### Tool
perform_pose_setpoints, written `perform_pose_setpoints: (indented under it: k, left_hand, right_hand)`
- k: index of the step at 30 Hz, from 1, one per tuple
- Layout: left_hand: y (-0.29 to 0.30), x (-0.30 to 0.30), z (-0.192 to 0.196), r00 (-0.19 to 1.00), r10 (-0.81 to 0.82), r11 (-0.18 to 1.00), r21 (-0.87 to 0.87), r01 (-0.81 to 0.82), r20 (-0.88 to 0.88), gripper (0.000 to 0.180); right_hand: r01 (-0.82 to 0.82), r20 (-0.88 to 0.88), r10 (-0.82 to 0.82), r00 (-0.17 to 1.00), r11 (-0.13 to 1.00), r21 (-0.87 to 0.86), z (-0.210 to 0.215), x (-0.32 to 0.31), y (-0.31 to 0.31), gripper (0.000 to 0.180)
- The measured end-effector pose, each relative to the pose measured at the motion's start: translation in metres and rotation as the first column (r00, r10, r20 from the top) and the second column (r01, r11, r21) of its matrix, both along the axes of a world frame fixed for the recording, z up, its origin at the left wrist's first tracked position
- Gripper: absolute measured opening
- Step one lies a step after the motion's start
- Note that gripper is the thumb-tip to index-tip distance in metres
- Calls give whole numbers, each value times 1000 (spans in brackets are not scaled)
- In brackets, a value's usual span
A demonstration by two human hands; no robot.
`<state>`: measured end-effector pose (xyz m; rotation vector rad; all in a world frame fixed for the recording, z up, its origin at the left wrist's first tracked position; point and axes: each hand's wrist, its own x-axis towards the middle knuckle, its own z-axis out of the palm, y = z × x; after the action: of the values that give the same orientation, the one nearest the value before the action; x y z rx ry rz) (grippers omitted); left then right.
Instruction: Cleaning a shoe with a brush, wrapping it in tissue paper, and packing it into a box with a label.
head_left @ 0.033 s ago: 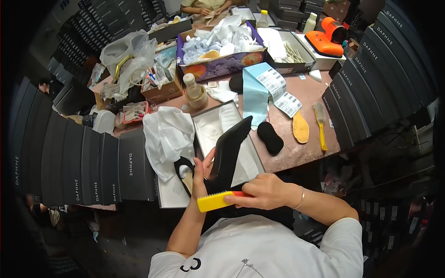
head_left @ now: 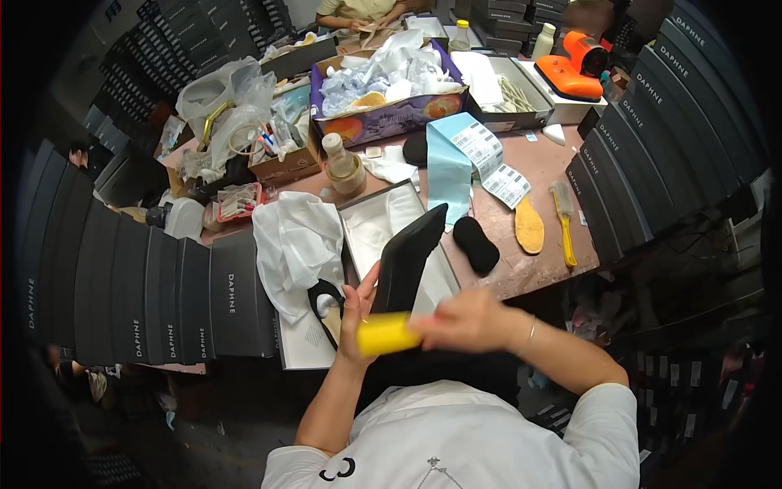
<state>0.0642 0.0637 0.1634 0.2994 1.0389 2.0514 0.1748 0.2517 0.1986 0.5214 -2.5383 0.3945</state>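
Observation:
My left hand (head_left: pixel 352 318) is closed around a black pointed shoe (head_left: pixel 407 257), its toe tilted up and away. In my right hand (head_left: pixel 471 324), blurred by motion, is a yellow brush (head_left: pixel 386 334) with a red handle. The brush head overlaps the near end of the shoe; whether it touches cannot be told. Under the shoe lies an opened shoebox (head_left: pixel 381 194) with white lining. A second black shoe (head_left: pixel 324 292) with a pale inside rests by my left wrist, beside crumpled white tissue paper (head_left: pixel 297 244).
Right of the shoe lie a black oval pad (head_left: pixel 476 244), a tan insole (head_left: pixel 529 226) and a yellow-handled brush (head_left: pixel 564 224). Dark shoeboxes (head_left: pixel 232 293) line both sides. Farther back stand a jar (head_left: pixel 345 171), a purple carton (head_left: pixel 391 118) and an orange device (head_left: pixel 570 73); another person's hands (head_left: pixel 362 23) show beyond.
My right hand and the yellow brush have moved a little upward, toward the shoe, and are now smeared. My left hand and the shoe have hardly shifted.

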Motion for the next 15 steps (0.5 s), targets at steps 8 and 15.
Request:
perform_pose_setpoints:
  k: [8,15]
  left_hand:
    - [4,-33,-4,965,226,974,-29,-224,135,87]
    - [7,-27,26,907,183,976,40,-214,380,84]
  right_hand:
    - [37,229,78,970,888,-458,-19,22,-76,39]
    - [317,-7,-324,946,928,-198,-14,-25,7,39]
